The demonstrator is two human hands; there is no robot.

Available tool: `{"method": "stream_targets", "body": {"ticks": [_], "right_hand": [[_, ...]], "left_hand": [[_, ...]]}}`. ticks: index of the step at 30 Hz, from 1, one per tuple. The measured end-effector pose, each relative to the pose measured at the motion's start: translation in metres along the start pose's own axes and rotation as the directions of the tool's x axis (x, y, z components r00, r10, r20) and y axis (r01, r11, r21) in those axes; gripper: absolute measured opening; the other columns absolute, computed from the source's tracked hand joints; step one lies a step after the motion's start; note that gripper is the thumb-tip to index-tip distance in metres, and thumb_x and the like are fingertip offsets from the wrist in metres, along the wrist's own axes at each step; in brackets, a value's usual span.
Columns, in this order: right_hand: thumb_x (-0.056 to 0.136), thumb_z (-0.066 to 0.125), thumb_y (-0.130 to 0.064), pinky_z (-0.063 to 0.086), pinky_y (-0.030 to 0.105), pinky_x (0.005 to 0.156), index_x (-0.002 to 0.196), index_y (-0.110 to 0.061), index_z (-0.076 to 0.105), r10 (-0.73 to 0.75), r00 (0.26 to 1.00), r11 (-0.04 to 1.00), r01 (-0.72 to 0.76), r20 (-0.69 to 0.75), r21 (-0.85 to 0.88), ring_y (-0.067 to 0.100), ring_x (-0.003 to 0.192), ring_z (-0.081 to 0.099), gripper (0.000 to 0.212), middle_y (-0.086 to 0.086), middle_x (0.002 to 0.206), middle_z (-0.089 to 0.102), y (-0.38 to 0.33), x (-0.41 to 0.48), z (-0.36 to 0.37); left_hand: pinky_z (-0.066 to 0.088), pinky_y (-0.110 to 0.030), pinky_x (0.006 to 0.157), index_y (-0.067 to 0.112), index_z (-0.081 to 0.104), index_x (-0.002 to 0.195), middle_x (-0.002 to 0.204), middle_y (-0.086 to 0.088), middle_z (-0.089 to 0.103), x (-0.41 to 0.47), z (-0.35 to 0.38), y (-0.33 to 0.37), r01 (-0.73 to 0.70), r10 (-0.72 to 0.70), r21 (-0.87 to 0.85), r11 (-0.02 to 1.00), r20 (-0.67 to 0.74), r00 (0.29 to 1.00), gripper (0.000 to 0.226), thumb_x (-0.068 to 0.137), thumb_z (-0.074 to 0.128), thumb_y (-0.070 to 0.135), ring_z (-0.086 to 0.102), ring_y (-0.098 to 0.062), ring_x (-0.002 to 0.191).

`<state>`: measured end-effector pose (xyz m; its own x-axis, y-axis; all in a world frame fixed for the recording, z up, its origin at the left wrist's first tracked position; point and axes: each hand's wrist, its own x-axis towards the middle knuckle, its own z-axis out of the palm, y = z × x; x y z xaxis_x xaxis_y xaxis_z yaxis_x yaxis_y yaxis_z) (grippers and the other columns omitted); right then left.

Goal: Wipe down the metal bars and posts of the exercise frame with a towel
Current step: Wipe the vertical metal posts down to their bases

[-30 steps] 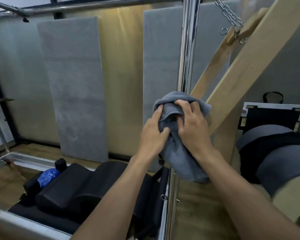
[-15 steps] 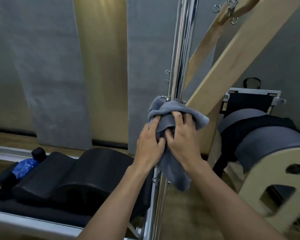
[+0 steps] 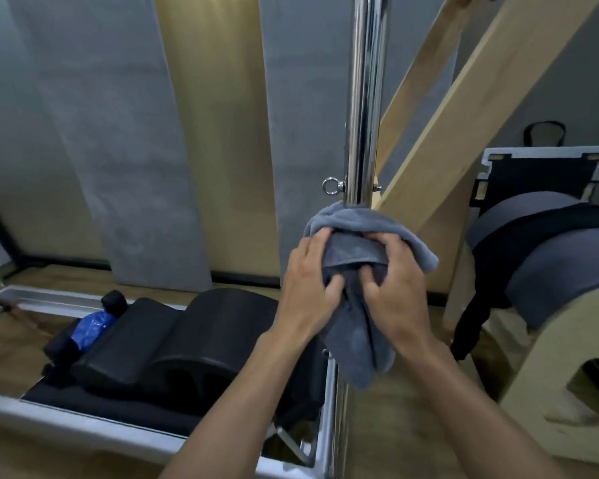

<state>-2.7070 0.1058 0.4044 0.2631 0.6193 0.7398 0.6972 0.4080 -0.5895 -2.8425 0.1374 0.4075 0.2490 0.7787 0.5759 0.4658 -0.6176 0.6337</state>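
Observation:
A shiny upright metal post [image 3: 365,98] of the exercise frame rises through the middle of the view. A grey towel [image 3: 360,326] is wrapped around it just below a small eye bolt [image 3: 332,186]. My left hand [image 3: 308,285] grips the towel from the left and my right hand [image 3: 395,288] grips it from the right, fingers curled into the cloth around the post. The towel's loose end hangs down below my hands and hides the post there.
Black padded blocks [image 3: 173,344] and a blue object [image 3: 92,328] lie on the frame's bed at the lower left. The frame's metal rail [image 3: 83,433] runs along the bottom. Slanted wooden beams [image 3: 464,133] and a padded barrel [image 3: 547,257] stand at the right.
Both hands have slid the towel down the post, past the eye bolt, which now shows above the towel. My view has tilted lower.

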Motion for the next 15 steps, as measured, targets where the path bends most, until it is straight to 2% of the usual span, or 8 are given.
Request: {"method": "stream_targets", "body": {"ticks": [2, 4, 7, 8, 10, 12, 14, 15], "right_hand": [[0.089, 0.056, -0.005, 0.041, 0.023, 0.096, 0.123, -0.02, 0.049, 0.037, 0.999, 0.999, -0.037, 0.003, 0.012, 0.011, 0.113, 0.053, 0.038, -0.005, 0.12, 0.056, 0.0, -0.009, 0.006], [0.09, 0.055, -0.004, 0.045, 0.03, 0.097, 0.125, -0.017, 0.047, -0.004, 1.0, 1.0, 0.005, 0.024, -0.027, 0.017, 0.114, 0.055, 0.038, 0.002, 0.122, 0.059, -0.002, -0.014, 0.015], [0.088, 0.054, -0.002, 0.045, 0.035, 0.098, 0.124, -0.009, 0.05, -0.09, 0.994, 0.98, 0.1, 0.063, -0.173, 0.024, 0.113, 0.056, 0.037, 0.012, 0.121, 0.061, -0.006, -0.005, 0.013], [0.088, 0.054, -0.002, 0.043, 0.032, 0.1, 0.126, -0.008, 0.051, -0.1, 0.994, 0.972, 0.109, 0.054, -0.206, 0.025, 0.115, 0.056, 0.038, 0.013, 0.123, 0.061, -0.006, -0.001, 0.011], [0.091, 0.052, -0.001, 0.034, 0.015, 0.104, 0.129, -0.006, 0.052, -0.074, 0.997, 0.97, 0.064, -0.033, -0.235, 0.021, 0.119, 0.052, 0.038, 0.013, 0.127, 0.06, -0.005, 0.001, 0.007], [0.094, 0.053, -0.002, 0.032, 0.007, 0.1, 0.128, -0.005, 0.053, -0.035, 0.992, 0.968, 0.004, -0.121, -0.251, 0.017, 0.116, 0.051, 0.035, 0.012, 0.126, 0.06, -0.003, -0.008, 0.013], [0.095, 0.054, -0.004, 0.047, 0.023, 0.092, 0.121, -0.006, 0.054, -0.024, 0.991, 0.955, -0.017, -0.133, -0.295, 0.022, 0.105, 0.059, 0.026, 0.013, 0.115, 0.064, -0.001, -0.026, 0.027], [0.094, 0.055, -0.006, 0.052, 0.031, 0.085, 0.116, -0.006, 0.054, -0.023, 0.994, 0.946, -0.012, -0.107, -0.323, 0.026, 0.098, 0.063, 0.023, 0.013, 0.11, 0.065, -0.001, -0.035, 0.032]], "left_hand": [[0.043, -0.044, 0.101, 0.023, 0.026, 0.145, 0.128, -0.002, 0.042, 0.001, 0.006, -0.008, 0.001, -0.001, -0.003, 1.0, 0.045, 0.999, 0.067, 0.082, 0.05, 0.017, 0.047, -0.023, 0.116], [0.043, -0.047, 0.1, 0.027, 0.02, 0.148, 0.132, -0.003, 0.041, -0.006, 0.007, -0.018, 0.013, -0.011, -0.027, 1.0, 0.096, 0.995, 0.07, 0.087, 0.05, 0.013, 0.047, -0.024, 0.119], [0.042, -0.037, 0.102, 0.025, 0.017, 0.152, 0.136, -0.003, 0.043, -0.005, 0.001, -0.025, 0.016, -0.004, -0.082, 0.996, 0.146, 0.989, 0.077, 0.089, 0.056, 0.008, 0.047, -0.017, 0.121], [0.042, -0.03, 0.099, 0.025, 0.018, 0.152, 0.134, -0.002, 0.043, -0.001, -0.001, -0.023, 0.017, -0.004, -0.094, 0.995, 0.135, 0.991, 0.078, 0.088, 0.058, 0.008, 0.047, -0.014, 0.119], [0.037, -0.019, 0.092, 0.023, 0.021, 0.152, 0.13, -0.002, 0.041, 0.007, -0.003, -0.018, 0.001, 0.009, -0.096, 0.995, 0.101, 0.995, 0.079, 0.086, 0.061, 0.01, 0.046, -0.009, 0.111], [0.04, -0.025, 0.095, 0.027, 0.018, 0.151, 0.131, -0.001, 0.037, 0.008, -0.001, -0.018, -0.008, 0.021, -0.107, 0.994, 0.125, 0.992, 0.083, 0.083, 0.063, 0.012, 0.045, -0.015, 0.116], [0.044, -0.04, 0.1, 0.035, 0.014, 0.149, 0.134, 0.0, 0.036, 0.0, 0.001, -0.027, 0.001, 0.02, -0.112, 0.994, 0.193, 0.981, 0.087, 0.081, 0.064, 0.014, 0.045, -0.023, 0.122], [0.044, -0.042, 0.101, 0.036, 0.014, 0.148, 0.136, 0.0, 0.037, -0.005, 0.0, -0.034, 0.012, 0.013, -0.114, 0.993, 0.225, 0.974, 0.087, 0.081, 0.064, 0.014, 0.045, -0.023, 0.124]]}}
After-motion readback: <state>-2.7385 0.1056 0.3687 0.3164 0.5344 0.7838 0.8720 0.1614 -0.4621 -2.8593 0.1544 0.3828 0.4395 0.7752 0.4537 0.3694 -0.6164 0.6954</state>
